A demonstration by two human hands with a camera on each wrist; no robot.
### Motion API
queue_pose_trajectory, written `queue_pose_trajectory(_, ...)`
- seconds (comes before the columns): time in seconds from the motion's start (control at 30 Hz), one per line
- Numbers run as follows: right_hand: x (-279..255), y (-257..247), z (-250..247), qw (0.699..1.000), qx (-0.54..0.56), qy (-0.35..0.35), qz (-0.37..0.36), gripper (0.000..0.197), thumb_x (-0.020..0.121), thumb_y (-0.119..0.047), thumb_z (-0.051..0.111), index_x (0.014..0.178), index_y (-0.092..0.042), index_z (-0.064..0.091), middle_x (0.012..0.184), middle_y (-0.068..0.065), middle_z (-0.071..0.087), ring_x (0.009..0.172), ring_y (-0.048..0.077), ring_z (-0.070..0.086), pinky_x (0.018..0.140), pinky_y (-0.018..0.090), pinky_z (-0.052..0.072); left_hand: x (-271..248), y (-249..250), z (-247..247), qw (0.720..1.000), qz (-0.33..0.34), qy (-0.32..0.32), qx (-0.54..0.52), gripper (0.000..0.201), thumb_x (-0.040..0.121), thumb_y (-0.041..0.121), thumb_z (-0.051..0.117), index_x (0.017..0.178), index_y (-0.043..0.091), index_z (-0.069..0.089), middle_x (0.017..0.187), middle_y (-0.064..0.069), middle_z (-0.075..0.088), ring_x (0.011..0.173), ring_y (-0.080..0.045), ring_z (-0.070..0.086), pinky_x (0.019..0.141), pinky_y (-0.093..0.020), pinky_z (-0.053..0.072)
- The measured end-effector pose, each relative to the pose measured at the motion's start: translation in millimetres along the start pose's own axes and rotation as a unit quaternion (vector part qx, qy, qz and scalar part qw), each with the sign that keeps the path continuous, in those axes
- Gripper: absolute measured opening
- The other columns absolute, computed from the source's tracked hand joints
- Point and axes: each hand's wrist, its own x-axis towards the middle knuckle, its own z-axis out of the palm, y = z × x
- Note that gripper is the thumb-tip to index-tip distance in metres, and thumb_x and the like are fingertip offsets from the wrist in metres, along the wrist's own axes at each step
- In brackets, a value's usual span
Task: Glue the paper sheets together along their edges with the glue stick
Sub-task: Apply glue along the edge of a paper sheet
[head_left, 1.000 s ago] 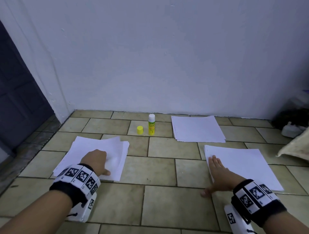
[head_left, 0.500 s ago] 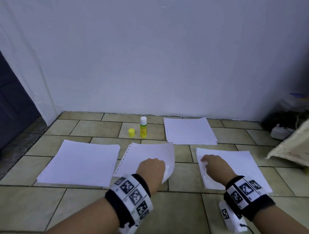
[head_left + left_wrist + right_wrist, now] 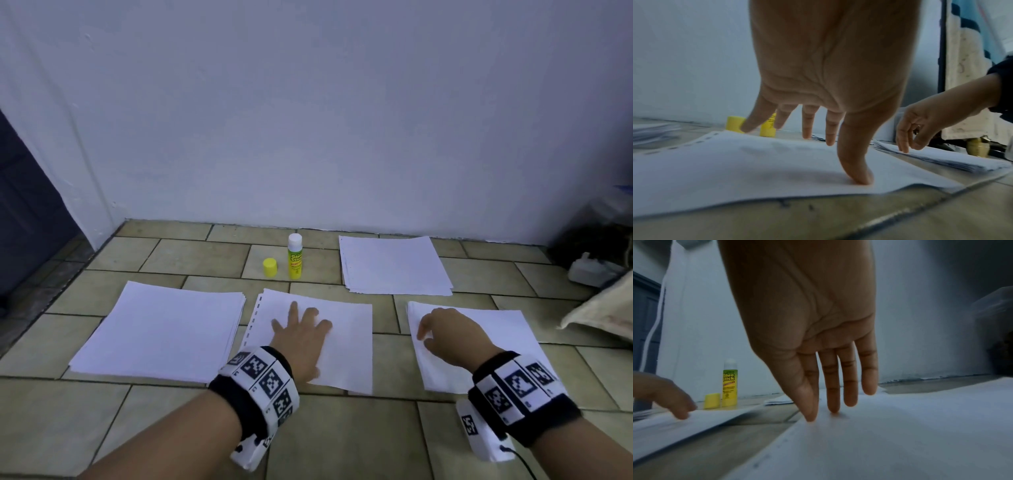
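- Left hand [image 3: 301,329] lies flat, fingers spread, on a single sheet [image 3: 346,346] just nearer than the glue stick [image 3: 295,256].
- Right hand [image 3: 445,334], fingers loosely bent, grips nothing; its fingertips [image 3: 809,416] touch the stack [image 3: 507,339] right of that sheet.
- Glue stick stands upright, its cap [image 3: 269,267] off, just left.
- Further stacks lie near-left [image 3: 164,329] and right [image 3: 394,263] of the glue stick.

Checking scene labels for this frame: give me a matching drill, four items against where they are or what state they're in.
Column 1:
1. glue stick
2. yellow cap
3. left hand
4. right hand

Column 2:
A. fingertips on the right paper stack
B. flat on the punched sheet
C. upright, uncapped, near the wall
D. on the floor, left of the stick

Pairs: 1-C, 2-D, 3-B, 4-A
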Motion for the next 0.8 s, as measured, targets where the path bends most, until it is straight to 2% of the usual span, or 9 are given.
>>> queue_pose_trajectory(0.03, 1, -2, -3, 1.0, -0.006, -0.005, 0.003, 0.025, 0.092, -0.015, 0.049, 0.102, -0.025, 0.069, 0.11, -0.006, 0.062, 0.101, 0.013, 0.059, 0.087, 0.021, 0.049, 1, -3, 0, 0.999, -0.017, -0.028, -0.008, 0.08, 0.091, 0.028, 0.063, 0.153, 0.023, 0.011, 0.159, -0.006, -0.005, 0.145, -0.041, -0.01, 0.112, -0.062, 0.015)
queue_pose_trajectory(0.1, 3, -10, -11, 1.0, -0.005, 0.002, -0.009, 0.022, 0.091, -0.017, 0.05, 0.098, -0.02, 0.07, 0.105, -0.005, 0.064, 0.097, 0.014, 0.06, 0.082, 0.023, 0.05, 4, -9, 1, 0.997, -0.033, -0.072, -0.025, 0.086, 0.093, 0.039, 0.058, 0.153, 0.03, -0.003, 0.159, -0.001, -0.019, 0.143, -0.044, -0.018, 0.112, -0.066, 0.012)
queue_pose_trajectory(0.2, 11, -35, -28, 0.994, 0.084, 0.029, -0.057, 0.009, 0.088, -0.025, 0.061, 0.092, -0.021, 0.068, 0.101, -0.005, 0.066, 0.087, 0.012, 0.058, 0.075, 0.022, 0.046, 5, -14, 3, 0.996, -0.027, -0.082, -0.035, 0.087, 0.093, 0.045, 0.055, 0.152, 0.035, -0.008, 0.159, 0.002, -0.023, 0.142, -0.045, -0.018, 0.111, -0.066, 0.013)
queue_pose_trajectory(0.33, 41, -82, -41, 0.96, 0.242, 0.053, -0.134, 0.02, 0.083, -0.029, 0.071, 0.099, -0.017, 0.067, 0.101, -0.004, 0.065, 0.073, -0.002, 0.05, 0.067, 0.012, 0.037, 9, -13, 6, 0.996, -0.034, -0.083, -0.031, 0.087, 0.093, 0.045, 0.055, 0.152, 0.035, -0.009, 0.159, 0.002, -0.023, 0.142, -0.045, -0.018, 0.111, -0.066, 0.012)
queue_pose_trajectory(0.4, 64, -108, -42, 0.941, 0.302, 0.067, -0.14, 0.029, 0.082, -0.027, 0.073, 0.107, -0.015, 0.065, 0.104, -0.001, 0.065, 0.077, 0.004, 0.051, 0.07, 0.014, 0.037, 11, -13, 8, 0.996, -0.04, -0.08, -0.023, 0.088, 0.093, 0.046, 0.055, 0.151, 0.036, -0.009, 0.158, 0.003, -0.023, 0.142, -0.045, -0.018, 0.112, -0.066, 0.012)
queue_pose_trajectory(0.57, 110, -157, -35, 0.911, 0.396, 0.048, -0.102, 0.056, 0.081, -0.031, 0.073, 0.131, -0.02, 0.05, 0.121, 0.001, 0.056, 0.103, 0.014, 0.052, 0.085, 0.024, 0.039, 15, -16, 12, 0.995, -0.038, -0.089, -0.018, 0.086, 0.093, 0.047, 0.054, 0.151, 0.038, -0.01, 0.158, 0.006, -0.025, 0.142, -0.044, -0.021, 0.112, -0.065, 0.011)
queue_pose_trajectory(0.63, 121, -168, -30, 0.917, 0.38, 0.058, -0.104, 0.053, 0.082, -0.028, 0.072, 0.13, -0.016, 0.052, 0.124, 0.003, 0.057, 0.111, 0.018, 0.054, 0.09, 0.027, 0.04, 16, -17, 13, 0.995, -0.033, -0.09, -0.014, 0.086, 0.093, 0.047, 0.053, 0.151, 0.038, -0.009, 0.158, 0.005, -0.025, 0.142, -0.045, -0.021, 0.111, -0.065, 0.013)
queue_pose_trajectory(0.73, 124, -173, -29, 0.909, 0.394, 0.087, -0.106, 0.037, 0.083, -0.021, 0.071, 0.116, -0.01, 0.059, 0.116, 0.005, 0.064, 0.1, 0.019, 0.057, 0.093, 0.033, 0.043, 15, -18, 14, 0.996, -0.032, -0.086, -0.015, 0.086, 0.093, 0.047, 0.054, 0.151, 0.038, -0.008, 0.158, 0.005, -0.026, 0.142, -0.044, -0.021, 0.112, -0.065, 0.012)
queue_pose_trajectory(0.8, 118, -166, -34, 0.888, 0.437, 0.077, -0.124, 0.026, 0.084, -0.021, 0.07, 0.107, -0.013, 0.061, 0.103, 0.003, 0.066, 0.094, 0.016, 0.059, 0.087, 0.031, 0.045, 14, -20, 13, 0.996, -0.031, -0.078, -0.02, 0.086, 0.092, 0.048, 0.054, 0.151, 0.04, -0.009, 0.158, 0.006, -0.024, 0.143, -0.042, -0.021, 0.113, -0.063, 0.012)
